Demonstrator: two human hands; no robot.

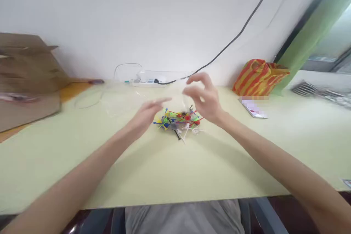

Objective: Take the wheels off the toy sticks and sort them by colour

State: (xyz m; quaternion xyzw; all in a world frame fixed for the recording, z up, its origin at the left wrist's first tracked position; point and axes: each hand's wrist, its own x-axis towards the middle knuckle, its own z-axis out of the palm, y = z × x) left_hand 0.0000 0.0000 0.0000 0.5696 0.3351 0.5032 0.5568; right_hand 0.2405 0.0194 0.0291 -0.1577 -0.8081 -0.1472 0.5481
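A small heap of colourful plastic pieces (178,120) lies on the pale table between my hands. Thin arrow-like and stick-like bits in blue, red, yellow, green, black and white poke out of it. My left hand (146,115) hovers at the heap's left side, its fingers stretched out toward the right. Over the heap's right side is my right hand (204,98), slightly blurred, with fingers bent and apart from the thumb. I make out nothing held in either hand. Clear, see-through plastic (123,98) lies behind my left hand; its outline is faint.
A cardboard box (30,80) stands at the left. Against the wall sit a white power strip (149,83) and a black cable (227,45). To the right are a red-and-yellow striped bag (257,78) and a flat, partly blurred phone-like item (253,108). The table's front edge (181,203) is near my lap.
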